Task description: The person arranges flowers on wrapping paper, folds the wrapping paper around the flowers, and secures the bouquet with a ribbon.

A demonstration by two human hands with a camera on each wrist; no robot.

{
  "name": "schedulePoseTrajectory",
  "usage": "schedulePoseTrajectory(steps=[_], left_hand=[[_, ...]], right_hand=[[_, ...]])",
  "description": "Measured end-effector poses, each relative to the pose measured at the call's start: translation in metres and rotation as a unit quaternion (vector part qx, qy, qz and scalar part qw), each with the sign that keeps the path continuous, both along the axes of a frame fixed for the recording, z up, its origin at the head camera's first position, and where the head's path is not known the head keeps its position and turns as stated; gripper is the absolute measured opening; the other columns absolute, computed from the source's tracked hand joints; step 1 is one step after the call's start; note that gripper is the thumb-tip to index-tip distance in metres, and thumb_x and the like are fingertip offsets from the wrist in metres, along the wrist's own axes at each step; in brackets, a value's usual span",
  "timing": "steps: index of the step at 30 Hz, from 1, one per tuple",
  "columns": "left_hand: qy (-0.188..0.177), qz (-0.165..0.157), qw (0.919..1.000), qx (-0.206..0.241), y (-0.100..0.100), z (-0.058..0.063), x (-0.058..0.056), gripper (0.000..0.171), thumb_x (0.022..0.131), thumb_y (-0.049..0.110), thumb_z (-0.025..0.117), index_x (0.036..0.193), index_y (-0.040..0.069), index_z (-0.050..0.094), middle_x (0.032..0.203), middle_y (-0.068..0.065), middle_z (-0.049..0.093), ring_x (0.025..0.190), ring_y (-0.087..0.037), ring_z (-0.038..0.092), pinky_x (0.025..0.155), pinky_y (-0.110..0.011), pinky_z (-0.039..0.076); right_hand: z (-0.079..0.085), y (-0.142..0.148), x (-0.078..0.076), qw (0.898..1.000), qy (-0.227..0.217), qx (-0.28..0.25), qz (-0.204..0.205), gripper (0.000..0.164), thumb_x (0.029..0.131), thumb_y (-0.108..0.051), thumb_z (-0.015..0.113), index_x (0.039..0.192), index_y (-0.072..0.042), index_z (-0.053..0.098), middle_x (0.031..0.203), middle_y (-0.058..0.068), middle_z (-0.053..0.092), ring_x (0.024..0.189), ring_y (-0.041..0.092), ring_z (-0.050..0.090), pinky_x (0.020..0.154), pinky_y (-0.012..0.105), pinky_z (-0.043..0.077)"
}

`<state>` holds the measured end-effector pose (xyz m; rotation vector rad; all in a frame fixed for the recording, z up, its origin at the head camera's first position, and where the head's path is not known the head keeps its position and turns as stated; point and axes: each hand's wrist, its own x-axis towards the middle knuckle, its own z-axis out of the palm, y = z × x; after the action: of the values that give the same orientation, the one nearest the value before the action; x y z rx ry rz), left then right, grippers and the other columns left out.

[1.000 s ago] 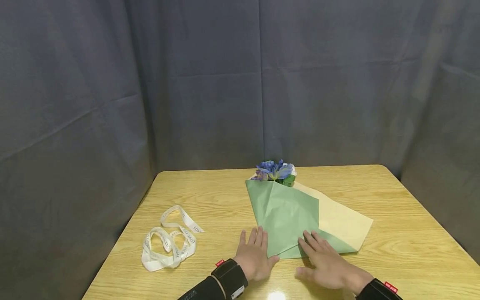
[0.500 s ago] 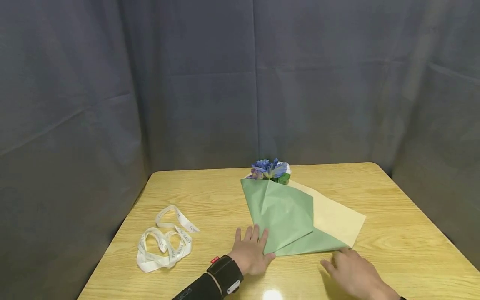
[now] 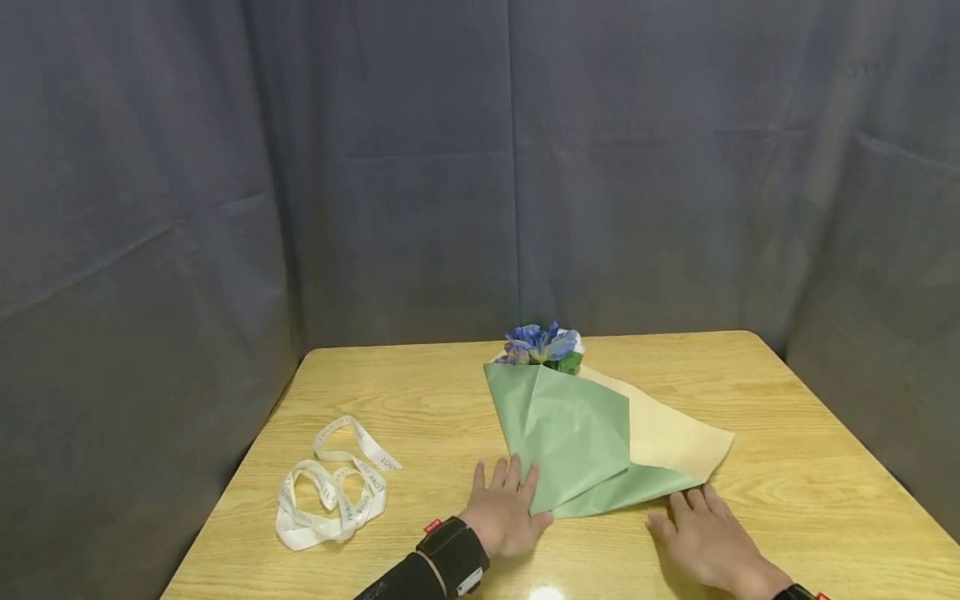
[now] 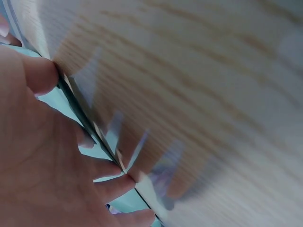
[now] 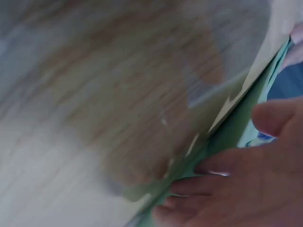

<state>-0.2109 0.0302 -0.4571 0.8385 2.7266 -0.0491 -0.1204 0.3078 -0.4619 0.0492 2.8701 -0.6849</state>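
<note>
A sheet of wrapping paper [image 3: 577, 429], green on one side and cream on the other, is folded around a bunch of flowers [image 3: 542, 343] lying on the table. Blue, purple and white blooms show at its far end; the stems are hidden. My left hand [image 3: 501, 512] lies with spread fingers at the paper's lower left edge. At the lower right edge, my right hand [image 3: 708, 540] touches the paper with its fingers, its thumb apart from them. There the green edge [image 5: 232, 130] stands slightly off the table in the right wrist view.
A white printed ribbon [image 3: 330, 500] lies in loose loops on the left of the wooden table [image 3: 420, 392]. Dark grey curtains [image 3: 405, 208] stand behind the table and on both sides.
My right hand has moved right, from the middle of the paper's lower edge to its right corner. That edge now lifts a little. My left hand has stayed in place.
</note>
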Motion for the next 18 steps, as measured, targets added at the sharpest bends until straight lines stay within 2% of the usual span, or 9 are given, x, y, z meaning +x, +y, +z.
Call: schedulePoseTrajectory(steps=[3, 7, 8, 10, 14, 15, 16, 17, 18], left_hand=[[-0.001, 0.0, 1.0, -0.002, 0.0, 0.0, 0.0, 0.075, 0.104, 0.063, 0.029, 0.164, 0.018, 0.021, 0.168, -0.012, 0.018, 0.155, -0.03, 0.015, 0.121, -0.059, 0.011], [-0.003, 0.004, 1.0, -0.002, -0.003, 0.0, -0.002, 0.075, 0.104, 0.062, 0.029, 0.164, 0.018, 0.021, 0.168, -0.012, 0.017, 0.155, -0.03, 0.014, 0.121, -0.059, 0.01], [-0.005, 0.005, 1.0, -0.001, -0.003, -0.001, -0.002, 0.075, 0.104, 0.062, 0.028, 0.164, 0.018, 0.02, 0.169, -0.012, 0.016, 0.155, -0.03, 0.014, 0.121, -0.059, 0.009], [-0.006, 0.006, 1.0, 0.001, -0.003, -0.004, -0.003, 0.075, 0.104, 0.063, 0.027, 0.164, 0.018, 0.019, 0.169, -0.013, 0.015, 0.155, -0.031, 0.013, 0.121, -0.06, 0.008], [0.0, 0.005, 1.0, 0.002, -0.001, -0.012, -0.005, 0.076, 0.104, 0.064, 0.026, 0.164, 0.019, 0.019, 0.169, -0.012, 0.016, 0.155, -0.03, 0.013, 0.121, -0.059, 0.008], [0.002, 0.005, 1.0, 0.002, -0.001, -0.013, -0.005, 0.076, 0.103, 0.064, 0.026, 0.164, 0.019, 0.019, 0.169, -0.011, 0.016, 0.155, -0.03, 0.013, 0.121, -0.059, 0.009], [0.005, 0.004, 1.0, 0.001, 0.0, -0.014, -0.005, 0.075, 0.103, 0.064, 0.026, 0.164, 0.02, 0.02, 0.169, -0.01, 0.017, 0.155, -0.029, 0.014, 0.121, -0.058, 0.01], [0.007, 0.004, 1.0, 0.0, 0.001, -0.014, -0.005, 0.075, 0.103, 0.064, 0.026, 0.164, 0.02, 0.02, 0.169, -0.01, 0.017, 0.155, -0.029, 0.014, 0.121, -0.058, 0.01], [0.005, 0.004, 1.0, 0.0, 0.002, -0.013, -0.004, 0.075, 0.103, 0.064, 0.026, 0.164, 0.021, 0.02, 0.169, -0.01, 0.017, 0.155, -0.029, 0.014, 0.121, -0.058, 0.01]], right_hand=[[0.006, 0.001, -0.011, 0.994, -0.003, -0.109, -0.022, 0.081, 0.109, -0.046, 0.038, 0.153, 0.019, 0.015, 0.158, 0.043, 0.006, 0.144, 0.062, 0.001, 0.111, 0.075, 0.008], [0.017, -0.006, -0.027, 0.966, -0.014, -0.241, -0.089, 0.086, 0.107, -0.055, 0.04, 0.156, 0.012, 0.016, 0.158, 0.039, 0.017, 0.145, 0.059, 0.014, 0.112, 0.072, 0.018], [0.02, -0.007, -0.03, 0.955, -0.018, -0.276, -0.107, 0.086, 0.106, -0.056, 0.041, 0.155, 0.011, 0.018, 0.158, 0.038, 0.02, 0.145, 0.057, 0.017, 0.113, 0.07, 0.02], [0.021, -0.012, -0.036, 0.925, -0.021, -0.35, -0.144, 0.086, 0.104, -0.056, 0.045, 0.155, 0.008, 0.02, 0.157, 0.034, 0.027, 0.145, 0.051, 0.026, 0.115, 0.064, 0.023], [0.02, -0.022, -0.047, 0.853, -0.001, -0.488, -0.184, 0.071, 0.108, -0.037, 0.049, 0.155, 0.003, 0.015, 0.156, 0.023, 0.028, 0.142, 0.039, 0.035, 0.117, 0.054, 0.031], [0.019, -0.024, -0.049, 0.84, 0.007, -0.508, -0.191, 0.07, 0.108, -0.031, 0.048, 0.156, 0.003, 0.011, 0.156, 0.024, 0.027, 0.141, 0.038, 0.036, 0.116, 0.053, 0.032], [0.019, -0.026, -0.051, 0.831, 0.016, -0.518, -0.2, 0.07, 0.108, -0.026, 0.048, 0.158, 0.002, 0.008, 0.156, 0.025, 0.025, 0.141, 0.038, 0.035, 0.116, 0.052, 0.033], [0.019, -0.028, -0.053, 0.827, 0.021, -0.521, -0.209, 0.07, 0.108, -0.021, 0.046, 0.158, 0.003, 0.005, 0.157, 0.026, 0.022, 0.142, 0.038, 0.033, 0.116, 0.052, 0.032], [0.019, -0.03, -0.054, 0.83, 0.028, -0.513, -0.219, 0.069, 0.107, -0.019, 0.045, 0.159, 0.003, 0.005, 0.157, 0.028, 0.022, 0.141, 0.038, 0.033, 0.115, 0.051, 0.033]])
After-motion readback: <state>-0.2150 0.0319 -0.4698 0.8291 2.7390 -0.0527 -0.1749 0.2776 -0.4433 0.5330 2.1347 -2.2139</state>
